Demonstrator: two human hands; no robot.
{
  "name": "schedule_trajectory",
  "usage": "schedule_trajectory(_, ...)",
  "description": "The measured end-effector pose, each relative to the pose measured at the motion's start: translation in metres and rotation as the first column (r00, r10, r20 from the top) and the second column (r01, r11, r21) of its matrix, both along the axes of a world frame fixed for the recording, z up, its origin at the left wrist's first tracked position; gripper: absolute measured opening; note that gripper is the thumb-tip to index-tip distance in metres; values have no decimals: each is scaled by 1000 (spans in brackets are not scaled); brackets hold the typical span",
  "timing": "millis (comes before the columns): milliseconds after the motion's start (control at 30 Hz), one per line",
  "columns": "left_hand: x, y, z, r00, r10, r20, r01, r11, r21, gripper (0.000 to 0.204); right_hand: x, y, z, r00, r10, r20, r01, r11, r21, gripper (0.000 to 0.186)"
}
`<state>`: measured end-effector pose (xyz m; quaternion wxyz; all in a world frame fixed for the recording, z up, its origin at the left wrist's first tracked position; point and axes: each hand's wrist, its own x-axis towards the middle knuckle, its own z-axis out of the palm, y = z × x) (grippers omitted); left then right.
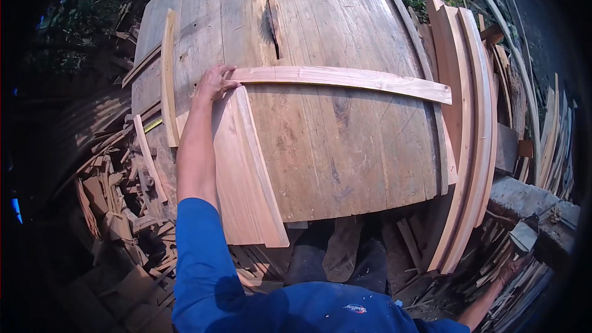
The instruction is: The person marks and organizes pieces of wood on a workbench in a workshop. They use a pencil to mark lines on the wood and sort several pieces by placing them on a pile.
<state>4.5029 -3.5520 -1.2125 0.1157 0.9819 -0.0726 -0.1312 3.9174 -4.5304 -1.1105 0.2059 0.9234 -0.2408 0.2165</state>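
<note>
One held plank (pixel 345 78), shirt logo (pixel 355 309) perhaps lettered

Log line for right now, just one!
left hand: holds wooden strip end; strip: across plank table; right hand: hold unclear

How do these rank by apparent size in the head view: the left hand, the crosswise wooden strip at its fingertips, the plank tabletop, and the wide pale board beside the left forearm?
1. Plank tabletop, by far
2. Wide pale board
3. Crosswise wooden strip, long but narrow
4. Left hand
</note>
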Motion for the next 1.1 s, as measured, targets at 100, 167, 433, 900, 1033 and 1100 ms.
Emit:
schedule_trajectory(100,-17,-8,9,999,44,-24,-44,999,26,59,5,0,13,995,-27,-101,23,999,-45,70)
schedule_trajectory(167,-15,-21,12,1000,30,7,-30,1000,-4,60,18,29,25,992,-52,-115,43,996,-83,69)
schedule_trajectory(433,-20,-24,1,991,120,57,-119,993,-23,66,405,441,-77,688,715,120,-667,559,492,71)
schedule_trajectory(900,-4,-21,-11,956,139,259,-116,988,-103,59,624,587,-166,413,907,84,-840,343,420,55)
schedule_trajectory(1033,3,-20,-16,939,123,322,-91,990,-111,59,638,588,-164,399,913,85,-841,327,431,54)
schedule_trajectory(1100,11,-20,-15,941,136,309,-100,986,-129,58,642,588,-164,410,908,92,-838,334,432,53)
